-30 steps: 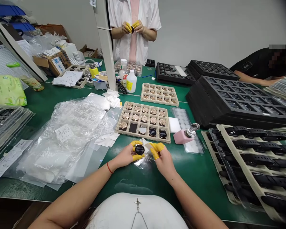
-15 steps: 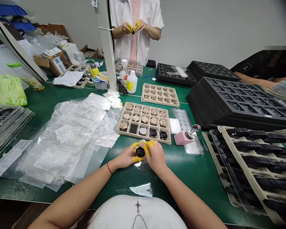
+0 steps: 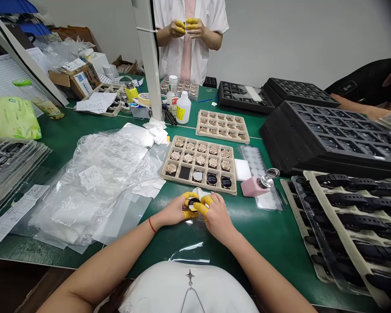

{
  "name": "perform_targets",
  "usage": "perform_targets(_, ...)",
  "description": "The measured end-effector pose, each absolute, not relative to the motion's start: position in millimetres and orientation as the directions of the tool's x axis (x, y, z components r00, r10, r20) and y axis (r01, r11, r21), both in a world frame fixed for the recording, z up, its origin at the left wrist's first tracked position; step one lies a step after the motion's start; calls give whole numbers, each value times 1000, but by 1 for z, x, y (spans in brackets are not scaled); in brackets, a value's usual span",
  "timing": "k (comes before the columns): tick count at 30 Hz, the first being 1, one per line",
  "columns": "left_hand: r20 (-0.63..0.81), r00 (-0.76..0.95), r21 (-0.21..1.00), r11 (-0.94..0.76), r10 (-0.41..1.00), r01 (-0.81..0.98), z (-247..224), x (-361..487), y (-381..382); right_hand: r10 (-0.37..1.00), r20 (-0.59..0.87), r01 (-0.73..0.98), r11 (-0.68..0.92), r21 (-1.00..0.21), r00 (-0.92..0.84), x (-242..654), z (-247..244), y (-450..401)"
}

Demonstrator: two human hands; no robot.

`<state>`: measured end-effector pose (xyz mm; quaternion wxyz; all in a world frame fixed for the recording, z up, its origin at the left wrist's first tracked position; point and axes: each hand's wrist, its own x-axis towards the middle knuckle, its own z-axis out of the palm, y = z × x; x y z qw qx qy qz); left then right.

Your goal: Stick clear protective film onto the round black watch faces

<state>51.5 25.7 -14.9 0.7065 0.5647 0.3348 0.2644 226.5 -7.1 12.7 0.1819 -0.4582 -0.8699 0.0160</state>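
Note:
Close to my body, my left hand point(image 3: 179, 208) grips the rim of a round black watch case point(image 3: 193, 203), which is tilted between thumb and fingers. My right hand point(image 3: 213, 211) is closed, its fingertips over the case's dark face. From behind the right fingers a white wipe point(image 3: 198, 191) sticks out. Both hands wear yellow finger cots. Just beyond lies a beige tray point(image 3: 200, 167) of round watch parts: several gold-coloured ones, two black faces and one pale face in the front row. One front-row compartment shows only its dark bottom.
A pink pump bottle point(image 3: 254, 187) and a white pad point(image 3: 243, 169) stand right of the tray. Clear plastic bags point(image 3: 94, 182) cover the left side. Trays of black watches point(image 3: 355, 204) and a black foam stack point(image 3: 313, 143) occupy the right. Another person point(image 3: 190, 43) stands opposite.
The watch case has tilted in my left hand. My right fingers have moved down across its face. The view has shifted slightly, and the person opposite has changed their hand position.

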Motion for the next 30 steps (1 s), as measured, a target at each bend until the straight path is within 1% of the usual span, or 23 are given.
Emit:
perform_targets(3,-192,620,974,227,761,23,-19,51,26,769,324,770,619,-155,-552,233,9,-11)
perform_targets(7,-217,630,961,276,745,4,-21,51,26,753,381,763,626,-162,-537,240,0,-18)
perform_targets(10,-201,621,962,271,757,-19,-21,51,26,774,389,762,606,-229,-499,244,-5,-23)
perform_targets(14,-183,614,974,229,768,5,-22,51,27,812,419,730,564,-385,-406,250,0,-22)
perform_targets(16,-193,617,970,242,763,4,-22,51,27,826,438,716,542,-441,-355,251,7,-18)
perform_targets(18,-202,623,967,255,755,4,-20,50,27,844,415,716,519,-467,-341,249,12,-14)
perform_targets(20,-195,628,973,229,754,28,-16,50,27,868,369,724,485,-491,-331,245,15,-10)
perform_targets(23,-174,621,983,166,764,72,-11,50,26,919,320,744,379,-550,-231,237,15,-9)
perform_targets(25,-168,608,985,156,776,74,-10,51,25,940,297,748,318,-582,-168,232,13,-11)
perform_targets(27,-164,588,986,149,792,74,-11,53,24,945,284,745,307,-592,-163,229,12,-14)
perform_targets(30,-149,576,989,131,804,73,-13,54,23,927,301,740,363,-566,-224,224,12,-18)
